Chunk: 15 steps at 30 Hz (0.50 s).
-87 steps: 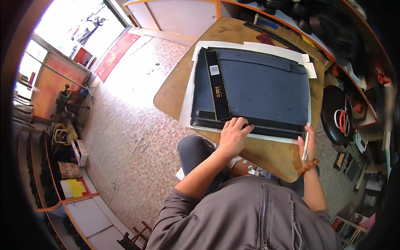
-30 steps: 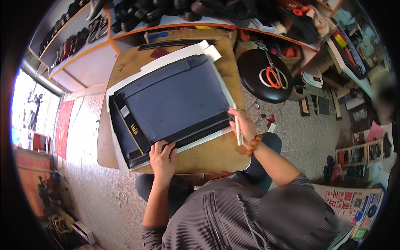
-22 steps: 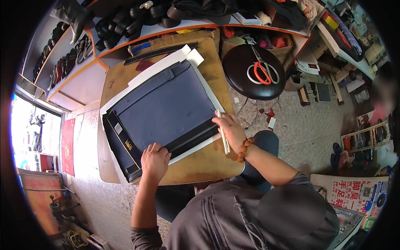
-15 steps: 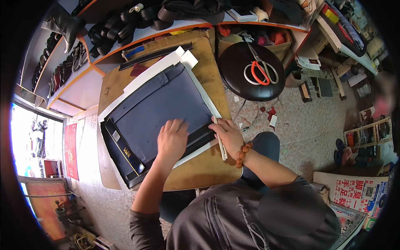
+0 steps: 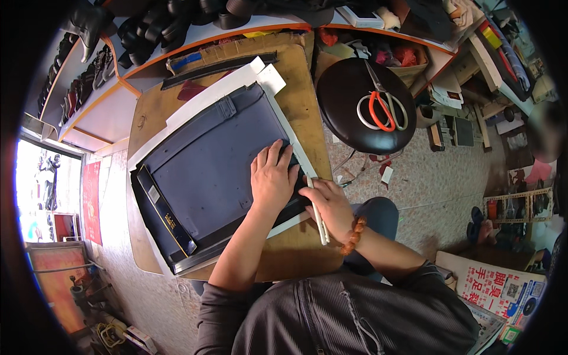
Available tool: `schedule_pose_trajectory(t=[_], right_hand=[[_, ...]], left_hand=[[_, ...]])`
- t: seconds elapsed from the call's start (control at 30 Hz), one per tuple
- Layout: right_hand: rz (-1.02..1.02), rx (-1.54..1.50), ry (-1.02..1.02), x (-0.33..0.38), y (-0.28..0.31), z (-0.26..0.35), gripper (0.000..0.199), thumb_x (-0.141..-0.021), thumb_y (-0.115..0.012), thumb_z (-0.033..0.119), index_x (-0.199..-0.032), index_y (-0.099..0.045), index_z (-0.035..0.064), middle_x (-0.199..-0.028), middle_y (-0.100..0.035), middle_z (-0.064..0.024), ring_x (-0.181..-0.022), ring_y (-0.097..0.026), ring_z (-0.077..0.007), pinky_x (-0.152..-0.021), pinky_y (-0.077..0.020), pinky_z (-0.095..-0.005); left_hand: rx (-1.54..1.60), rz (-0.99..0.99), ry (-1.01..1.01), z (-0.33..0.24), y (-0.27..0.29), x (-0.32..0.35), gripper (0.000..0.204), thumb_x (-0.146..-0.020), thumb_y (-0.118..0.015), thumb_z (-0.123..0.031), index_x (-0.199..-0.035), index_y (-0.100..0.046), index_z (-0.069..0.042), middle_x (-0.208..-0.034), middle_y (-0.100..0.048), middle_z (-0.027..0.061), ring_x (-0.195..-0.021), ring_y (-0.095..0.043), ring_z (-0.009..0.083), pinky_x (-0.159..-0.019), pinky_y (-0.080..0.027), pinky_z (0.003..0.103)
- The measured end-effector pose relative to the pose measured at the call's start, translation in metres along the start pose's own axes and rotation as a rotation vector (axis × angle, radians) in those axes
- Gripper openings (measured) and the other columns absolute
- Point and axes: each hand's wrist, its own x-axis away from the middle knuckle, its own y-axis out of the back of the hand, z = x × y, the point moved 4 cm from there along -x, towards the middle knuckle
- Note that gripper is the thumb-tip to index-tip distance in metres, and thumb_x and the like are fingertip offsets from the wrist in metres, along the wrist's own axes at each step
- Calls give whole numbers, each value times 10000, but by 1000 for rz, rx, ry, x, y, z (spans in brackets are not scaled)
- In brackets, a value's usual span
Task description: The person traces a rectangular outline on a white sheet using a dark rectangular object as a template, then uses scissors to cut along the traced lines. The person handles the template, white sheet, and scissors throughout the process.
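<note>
A large dark blue flat panel (image 5: 207, 171) lies on a white sheet (image 5: 219, 94) on the wooden worktable (image 5: 302, 100). My left hand (image 5: 271, 178) presses flat on the panel near its right corner, fingers spread. My right hand (image 5: 331, 204) is closed around a thin white stick-like tool (image 5: 316, 207) held along the panel's right edge, right beside the left hand. A bead bracelet (image 5: 354, 235) is on my right wrist.
A round black stool (image 5: 355, 118) with orange-handled scissors (image 5: 381, 109) stands to the right of the table. Shelves with dark shoes (image 5: 154, 26) run along the far side. A long black strip (image 5: 219, 68) lies at the table's far edge. Boxes and papers crowd the floor at right.
The view has swung round over the table. My left hand has moved from the panel's near edge to its right corner, beside my right hand, which still holds the white tool.
</note>
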Motion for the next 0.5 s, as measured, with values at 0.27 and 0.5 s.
schedule_pose_trajectory(t=[0.27, 0.5], right_hand=[[-224, -731, -242, -53, 12, -48, 259, -980, -554, 132, -1181, -636, -10, -896, -709, -99, -662, -606, -82, -635, -505, -213], [-168, -650, -402, -91, -19, -78, 97, -884, -641, 105, -887, -602, 16, -716, -636, -29, -626, -590, -70, -544, -453, -236]], left_hand=[[59, 5, 9, -1, 0, -2, 437, -818, -671, -189, -1228, -582, -68, -1418, -488, 51, -1269, -447, 291, -1054, -346, 430], [72, 53, 25, 1, 3, -4, 446, -832, -657, -171, -1256, -564, -70, -1423, -483, 37, -1284, -431, 280, -1063, -335, 436]])
